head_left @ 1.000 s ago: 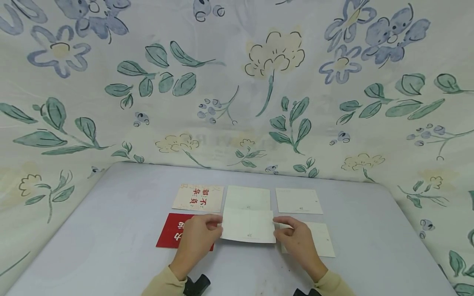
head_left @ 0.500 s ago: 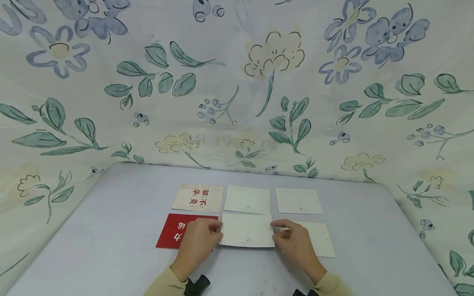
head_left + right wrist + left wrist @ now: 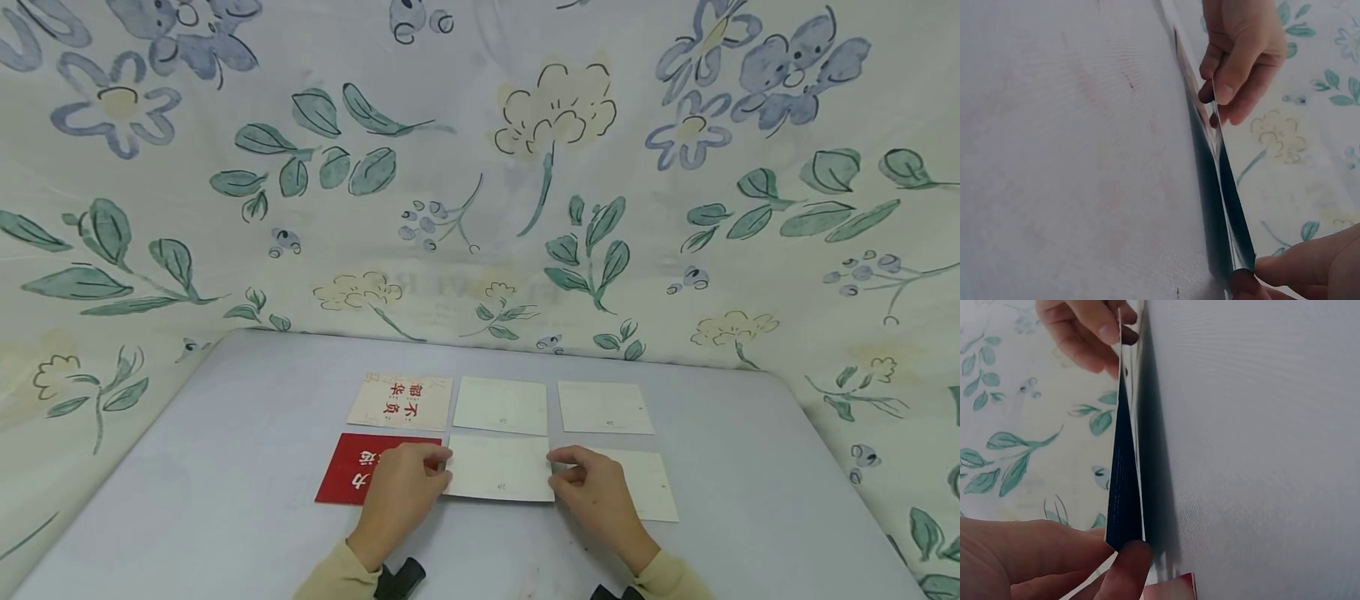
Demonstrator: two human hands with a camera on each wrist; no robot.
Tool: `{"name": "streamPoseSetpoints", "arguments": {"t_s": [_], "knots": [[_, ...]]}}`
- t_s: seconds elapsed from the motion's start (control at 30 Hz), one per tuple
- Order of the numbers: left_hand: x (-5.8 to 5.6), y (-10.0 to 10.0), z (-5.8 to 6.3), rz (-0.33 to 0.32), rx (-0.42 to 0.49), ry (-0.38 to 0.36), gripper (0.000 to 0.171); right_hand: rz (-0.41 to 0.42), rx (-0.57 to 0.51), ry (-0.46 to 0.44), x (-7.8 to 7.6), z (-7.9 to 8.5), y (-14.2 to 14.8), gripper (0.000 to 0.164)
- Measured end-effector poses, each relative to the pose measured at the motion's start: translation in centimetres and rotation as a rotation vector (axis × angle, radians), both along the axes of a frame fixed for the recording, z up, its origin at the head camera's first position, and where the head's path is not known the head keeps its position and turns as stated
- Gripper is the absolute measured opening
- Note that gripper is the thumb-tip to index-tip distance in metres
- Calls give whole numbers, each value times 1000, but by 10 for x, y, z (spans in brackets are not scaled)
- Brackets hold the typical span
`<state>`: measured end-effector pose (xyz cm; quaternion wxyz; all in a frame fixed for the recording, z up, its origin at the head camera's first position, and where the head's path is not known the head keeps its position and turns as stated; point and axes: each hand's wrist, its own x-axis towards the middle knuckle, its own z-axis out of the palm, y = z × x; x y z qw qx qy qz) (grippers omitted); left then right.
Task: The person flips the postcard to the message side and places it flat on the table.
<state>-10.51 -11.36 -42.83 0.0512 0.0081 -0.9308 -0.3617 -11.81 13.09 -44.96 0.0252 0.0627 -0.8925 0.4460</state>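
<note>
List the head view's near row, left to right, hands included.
Red rectangular card with white characters → left hand → off-white rectangular card held by both hands → right hand → partly hidden off-white rectangular card.

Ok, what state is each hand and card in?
Held card: pale side up
Left hand: pinches held card
Right hand: pinches held card
Red card: flat, partly hidden
Lettered card: lying flat
Far middle card: lying flat
Far right card: lying flat
Near right card: flat, partly hidden
</note>
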Motion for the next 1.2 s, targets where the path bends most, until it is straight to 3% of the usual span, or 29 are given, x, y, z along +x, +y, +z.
{"name": "streamPoseSetpoints", "arguments": {"t_s": [0.37,1.03,1.2], "knots": [[0,1,-2,2,-17,20,27,28,81,14,0,-3,0,22],[1,1,-5,1,-31,10,28,45,122,10,0,-3,-1,23],[0,-2,-3,2,-15,12,26,43,111,55,1,-5,-1,24]]}}
